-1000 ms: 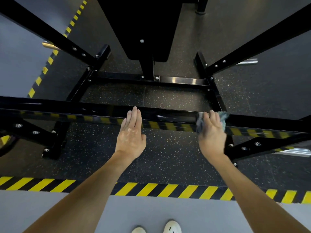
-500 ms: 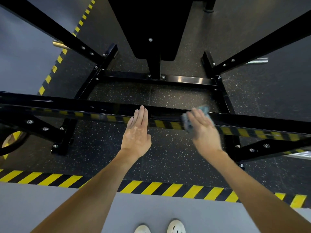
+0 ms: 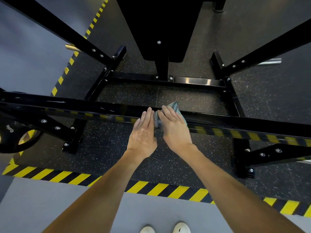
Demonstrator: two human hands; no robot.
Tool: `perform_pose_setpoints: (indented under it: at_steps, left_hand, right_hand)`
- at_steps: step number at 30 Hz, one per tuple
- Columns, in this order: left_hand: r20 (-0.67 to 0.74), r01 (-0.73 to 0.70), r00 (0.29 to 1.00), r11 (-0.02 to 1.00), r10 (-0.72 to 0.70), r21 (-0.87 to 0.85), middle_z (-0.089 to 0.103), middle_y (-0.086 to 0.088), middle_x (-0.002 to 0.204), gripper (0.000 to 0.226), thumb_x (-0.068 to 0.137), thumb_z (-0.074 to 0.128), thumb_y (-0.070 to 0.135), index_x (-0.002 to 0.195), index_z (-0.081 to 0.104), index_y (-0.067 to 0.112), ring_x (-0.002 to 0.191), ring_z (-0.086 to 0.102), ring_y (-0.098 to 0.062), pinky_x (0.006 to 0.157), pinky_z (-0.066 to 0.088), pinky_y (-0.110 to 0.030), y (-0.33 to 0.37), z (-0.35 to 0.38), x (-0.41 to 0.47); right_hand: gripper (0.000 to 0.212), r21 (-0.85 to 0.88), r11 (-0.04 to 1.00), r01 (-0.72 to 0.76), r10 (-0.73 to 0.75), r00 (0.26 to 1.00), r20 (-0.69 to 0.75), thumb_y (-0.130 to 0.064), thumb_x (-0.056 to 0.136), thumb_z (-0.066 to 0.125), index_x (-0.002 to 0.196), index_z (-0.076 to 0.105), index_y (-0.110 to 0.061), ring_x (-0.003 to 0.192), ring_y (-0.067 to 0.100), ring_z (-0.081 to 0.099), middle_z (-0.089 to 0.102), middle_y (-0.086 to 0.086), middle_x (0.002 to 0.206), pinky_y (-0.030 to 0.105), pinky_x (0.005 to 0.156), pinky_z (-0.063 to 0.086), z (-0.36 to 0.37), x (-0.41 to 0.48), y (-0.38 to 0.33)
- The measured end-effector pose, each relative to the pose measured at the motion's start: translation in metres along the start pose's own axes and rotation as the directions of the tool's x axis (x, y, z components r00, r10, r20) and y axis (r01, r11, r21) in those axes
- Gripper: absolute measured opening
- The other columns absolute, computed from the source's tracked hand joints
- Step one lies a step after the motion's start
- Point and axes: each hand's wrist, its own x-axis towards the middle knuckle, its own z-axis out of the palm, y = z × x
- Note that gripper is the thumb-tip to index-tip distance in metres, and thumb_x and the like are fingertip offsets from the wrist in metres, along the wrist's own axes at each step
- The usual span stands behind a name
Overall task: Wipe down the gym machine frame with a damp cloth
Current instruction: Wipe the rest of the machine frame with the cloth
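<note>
Cloth (image 3: pixel 175 106) is being pressed onto the top of the black crossbar (image 3: pixel 75 108) by the right hand (image 3: pixel 175 130). The fingers are being laid out pretty much straight over it rather than wrapped around, so it's being pinned, not clenched. One bunch is poking out past the fingertips and another wad is being squeezed out on the thumb side. Nothing is being held by the left hand (image 3: pixel 143 133); it's being rested open on the same bar, fingers together, right beside the other hand and close to touching the rag. Handling-wise, the cloth is being judged as light, floppy and a bit grabby from the damp, a teal nubby weave. It's probably best folded under the palm and pushed with flat fingers, since a loose corner is likely to get dragged or dropped. The bar is being read as stiff painted steel, square-edged and glossy enough that light is being bounced off it, with yellow-and-black striping (image 3: pixel 235 133) along its near face and round bolt heads (image 3: pixel 44 121) at the joints. Underneath, speckled rubber flooring (image 3: pixel 109 142) is being seen, matte and grainy next to all that slick paint.
</note>
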Motion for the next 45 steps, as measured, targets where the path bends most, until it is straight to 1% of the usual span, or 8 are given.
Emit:
perform_pose_setpoints:
  at_steps: [6,12,23,28,31,34,39,45]
  left_hand:
    - [-0.034,-0.034,0.999,0.999,0.036,0.034,-0.025,-0.005,0.162,0.084,0.1,0.045,0.021,0.154,-0.018,0.008,0.152,-0.015,-0.019,0.121,-0.01,-0.029,-0.028,-0.01,-0.009]
    - [-0.121,0.033,0.992,0.999,-0.032,0.012,-0.021,-0.006,0.163,0.084,0.099,0.046,0.022,0.155,-0.014,0.007,0.152,-0.012,-0.02,0.119,-0.012,-0.028,-0.095,-0.017,-0.019]
    - [-0.058,0.043,0.997,0.998,-0.041,0.04,-0.015,-0.012,0.164,0.084,0.099,0.047,0.025,0.156,-0.012,0.004,0.153,-0.01,-0.026,0.123,-0.004,-0.033,-0.208,-0.029,-0.019]
    - [-0.07,0.021,0.997,1.0,-0.02,0.012,-0.019,-0.011,0.164,0.086,0.098,0.048,0.021,0.155,-0.014,0.005,0.152,-0.012,-0.026,0.122,-0.003,-0.032,-0.21,-0.026,-0.019]
    - [-0.072,-0.014,0.997,1.0,0.014,-0.001,-0.016,-0.01,0.164,0.085,0.098,0.049,0.02,0.156,-0.012,0.005,0.153,-0.01,-0.024,0.123,-0.002,-0.032,-0.219,-0.026,-0.02]
    - [-0.067,-0.019,0.998,1.0,0.019,0.008,-0.018,-0.011,0.164,0.085,0.099,0.047,0.023,0.155,-0.014,0.004,0.152,-0.011,-0.025,0.123,-0.002,-0.033,-0.218,-0.027,-0.019]
    - [-0.054,0.025,0.998,0.998,-0.021,0.06,-0.024,-0.014,0.162,0.084,0.101,0.04,0.028,0.152,-0.021,0.001,0.152,-0.015,-0.028,0.123,-0.004,-0.034,-0.208,-0.026,-0.019]
    - [-0.051,0.017,0.999,0.996,-0.013,0.088,-0.023,-0.014,0.162,0.077,0.101,0.041,0.026,0.156,-0.008,0.004,0.152,-0.015,-0.026,0.121,-0.008,-0.032,-0.212,-0.028,-0.019]
  right_hand:
    - [0.077,-0.032,0.97,-0.242,0.239,0.968,-0.078,0.017,0.07,0.068,0.141,0.048,-0.005,0.144,0.042,0.027,0.029,0.025,0.155,0.057,0.116,0.024,-0.038,-0.058,0.085]
    - [0.054,0.001,0.894,-0.448,0.442,0.882,-0.166,0.008,0.082,0.063,0.134,0.052,-0.001,0.141,0.044,0.029,0.035,0.027,0.151,0.055,0.114,0.023,-0.023,-0.043,0.058]
    - [0.062,0.088,0.973,-0.212,0.221,0.971,-0.096,0.009,0.08,0.059,0.14,0.048,-0.003,0.146,0.036,0.024,0.033,0.02,0.155,0.047,0.12,0.013,0.056,0.055,-0.135]
    - [0.063,0.009,0.993,-0.117,0.117,0.993,-0.011,-0.002,0.09,0.053,0.149,0.037,-0.018,0.15,0.019,0.015,0.021,0.004,0.162,0.034,0.123,0.005,0.051,0.064,-0.131]
    - [0.066,-0.086,0.965,-0.248,0.246,0.969,-0.034,0.001,0.089,0.047,0.15,0.033,-0.018,0.15,0.02,0.016,0.02,0.005,0.161,0.034,0.123,0.006,0.031,0.027,-0.083]
    - [0.063,0.023,0.893,-0.449,0.449,0.885,-0.121,0.011,0.086,0.056,0.145,0.045,-0.009,0.148,0.027,0.021,0.029,0.012,0.158,0.043,0.122,0.015,0.015,-0.002,-0.056]
    - [0.042,0.018,0.888,-0.46,0.454,0.868,-0.199,0.012,0.078,0.059,0.118,0.06,-0.002,0.128,0.039,0.048,0.054,0.02,0.135,0.06,0.106,0.037,0.043,0.033,-0.102]
    - [0.065,0.119,0.984,-0.136,0.137,0.991,-0.002,0.007,0.087,0.05,0.149,0.036,-0.009,0.151,0.026,0.009,0.022,0.012,0.161,0.042,0.124,0.002,0.077,0.09,-0.203]
